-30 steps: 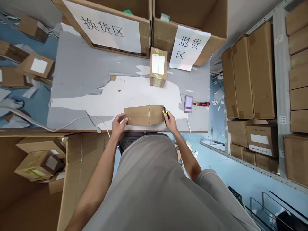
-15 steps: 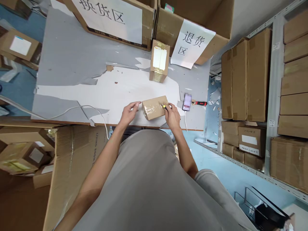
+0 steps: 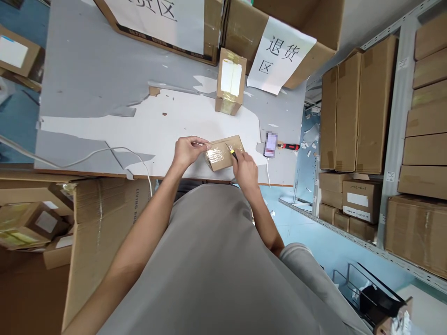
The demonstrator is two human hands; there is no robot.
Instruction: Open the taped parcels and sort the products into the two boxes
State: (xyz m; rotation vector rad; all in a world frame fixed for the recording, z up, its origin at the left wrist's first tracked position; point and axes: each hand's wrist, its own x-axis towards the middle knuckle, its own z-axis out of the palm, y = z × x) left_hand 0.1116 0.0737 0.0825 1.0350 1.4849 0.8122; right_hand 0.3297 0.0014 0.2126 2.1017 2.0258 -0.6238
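Observation:
A small cardboard box with shiny clear tape lies slightly turned on the worktable near its front edge. At its left end, my left hand has thumb and fingers closed on the corner. My right hand is wrapped round a utility knife with a yellow and black handle. The knife's thin tip points up and left over the taped top. Whether the blade is through the tape, I cannot tell.
Behind stands another taped box with a white label, before two large open cartons. A phone with a cable and a red-black handled tool lie to the right. Shelves of boxes rise further right; a big carton stands front left.
My left hand has moved in and closed on the box's left corner. My right hand and the knife have shifted left across the taped top. The view has tilted slightly.

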